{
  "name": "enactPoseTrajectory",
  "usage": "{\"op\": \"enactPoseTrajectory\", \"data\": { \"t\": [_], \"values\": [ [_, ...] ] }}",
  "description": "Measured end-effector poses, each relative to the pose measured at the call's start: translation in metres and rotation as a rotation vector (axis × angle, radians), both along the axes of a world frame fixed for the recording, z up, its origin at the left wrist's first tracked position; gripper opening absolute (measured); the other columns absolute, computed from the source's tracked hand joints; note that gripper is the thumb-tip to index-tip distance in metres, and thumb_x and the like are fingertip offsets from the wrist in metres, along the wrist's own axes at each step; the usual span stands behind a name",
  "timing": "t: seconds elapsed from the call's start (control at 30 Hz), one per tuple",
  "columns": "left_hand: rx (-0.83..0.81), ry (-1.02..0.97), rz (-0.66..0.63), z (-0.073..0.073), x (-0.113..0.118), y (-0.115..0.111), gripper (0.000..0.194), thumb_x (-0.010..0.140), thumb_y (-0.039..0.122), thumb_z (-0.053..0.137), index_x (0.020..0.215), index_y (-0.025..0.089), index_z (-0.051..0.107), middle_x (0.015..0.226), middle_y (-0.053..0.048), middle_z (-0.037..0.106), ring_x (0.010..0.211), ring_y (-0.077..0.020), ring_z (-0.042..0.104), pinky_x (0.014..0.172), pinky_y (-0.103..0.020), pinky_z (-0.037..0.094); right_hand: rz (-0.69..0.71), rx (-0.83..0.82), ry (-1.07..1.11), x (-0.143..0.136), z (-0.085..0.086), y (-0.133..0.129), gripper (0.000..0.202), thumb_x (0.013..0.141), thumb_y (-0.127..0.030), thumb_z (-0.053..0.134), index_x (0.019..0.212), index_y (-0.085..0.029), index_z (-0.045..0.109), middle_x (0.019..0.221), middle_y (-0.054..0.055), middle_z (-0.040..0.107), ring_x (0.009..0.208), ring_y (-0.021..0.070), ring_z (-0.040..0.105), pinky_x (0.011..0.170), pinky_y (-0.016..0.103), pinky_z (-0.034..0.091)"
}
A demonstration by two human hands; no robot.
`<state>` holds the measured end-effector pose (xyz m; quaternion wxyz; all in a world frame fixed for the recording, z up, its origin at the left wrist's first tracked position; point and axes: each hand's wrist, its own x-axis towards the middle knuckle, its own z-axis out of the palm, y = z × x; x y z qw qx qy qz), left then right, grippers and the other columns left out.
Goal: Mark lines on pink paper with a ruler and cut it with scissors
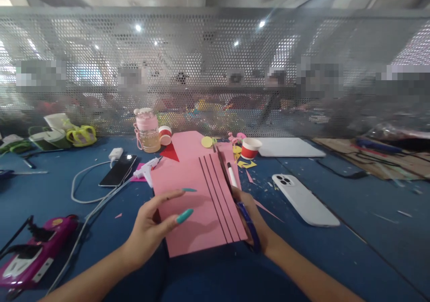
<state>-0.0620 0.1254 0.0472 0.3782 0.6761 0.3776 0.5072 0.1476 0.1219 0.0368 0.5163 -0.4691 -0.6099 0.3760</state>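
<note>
A pink sheet of paper with several dark parallel lines near its right side is raised over the table in front of me. My left hand holds it by the left edge, thumb and index finger on top, the other fingers partly hidden behind. In my right hand is a pair of scissors with blue handles. Their dark blades run along the paper's right edge; whether they touch it I cannot tell. Behind lies more pink paper, and a white marker is just right of the blades.
Left are a glue gun, a black phone, a white cable and a purple toy-like device. A pink-lidded bottle and paper cups stand behind. A white phone lies right, before a perforated metal screen.
</note>
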Motion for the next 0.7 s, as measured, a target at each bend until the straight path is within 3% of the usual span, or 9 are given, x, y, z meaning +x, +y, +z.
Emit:
{"op": "enactPoseTrajectory", "data": {
  "t": [0.1, 0.2, 0.3, 0.4, 0.53, 0.7],
  "values": [
    [-0.040, -0.054, 0.143, 0.000, -0.001, 0.009, 0.027, 0.068, 0.032, 0.071, 0.092, 0.019, 0.068, 0.096, -0.006, 0.072, 0.091, -0.0242, 0.066, 0.078, -0.034, 0.056, -0.058, -0.008, -0.170, 0.000, -0.002, 0.003, 0.014, 0.071, -0.027, 0.052, 0.059, -0.021, 0.047, 0.048, -0.004, 0.046, 0.049, 0.0139, 0.048, 0.046, 0.024, 0.036],
    [-0.023, -0.049, 0.203, 0.001, -0.004, 0.018, 0.026, 0.070, 0.031, 0.069, 0.093, 0.019, 0.068, 0.099, -0.005, 0.071, 0.093, -0.0233, 0.065, 0.081, -0.035, 0.054, -0.134, -0.002, -0.364, 0.000, -0.001, 0.003, 0.017, 0.071, -0.020, 0.049, 0.056, -0.022, 0.039, 0.048, -0.004, 0.044, 0.046, 0.0122, 0.046, 0.045, 0.024, 0.031],
    [0.090, -0.029, 0.300, 0.005, -0.009, 0.025, 0.024, 0.072, 0.026, 0.067, 0.095, 0.019, 0.066, 0.101, -0.004, 0.070, 0.098, -0.0223, 0.063, 0.089, -0.037, 0.050, -0.063, 0.005, -0.399, 0.001, 0.003, 0.002, 0.018, 0.072, -0.024, 0.051, 0.057, -0.021, 0.041, 0.047, -0.004, 0.044, 0.044, 0.0113, 0.045, 0.044, 0.023, 0.031],
    [0.191, -0.021, 0.427, 0.007, -0.013, 0.030, 0.021, 0.074, 0.025, 0.064, 0.094, 0.019, 0.066, 0.098, -0.003, 0.071, 0.095, -0.0211, 0.064, 0.090, -0.036, 0.049, 0.080, -0.042, -0.306, 0.007, 0.009, 0.002, 0.022, 0.071, -0.032, 0.058, 0.058, -0.020, 0.046, 0.045, -0.005, 0.043, 0.039, 0.0091, 0.040, 0.040, 0.022, 0.031],
    [0.234, -0.007, 0.515, 0.006, -0.016, 0.036, 0.021, 0.074, 0.025, 0.063, 0.094, 0.019, 0.067, 0.099, -0.003, 0.070, 0.097, -0.0210, 0.063, 0.090, -0.037, 0.049, 0.285, -0.242, -0.151, 0.021, 0.014, 0.003, 0.030, 0.075, -0.039, 0.058, 0.056, -0.018, 0.048, 0.042, -0.007, 0.041, 0.036, 0.0073, 0.040, 0.038, 0.020, 0.033],
    [0.239, -0.019, 0.454, 0.005, -0.015, 0.038, 0.024, 0.073, 0.026, 0.064, 0.095, 0.020, 0.067, 0.101, -0.003, 0.070, 0.098, -0.0205, 0.063, 0.088, -0.034, 0.051, 0.199, -0.297, 0.182, 0.033, 0.005, 0.004, 0.036, 0.076, -0.049, 0.055, 0.059, -0.018, 0.051, 0.045, -0.005, 0.045, 0.035, 0.0057, 0.039, 0.034, 0.017, 0.030]
  ]
}}
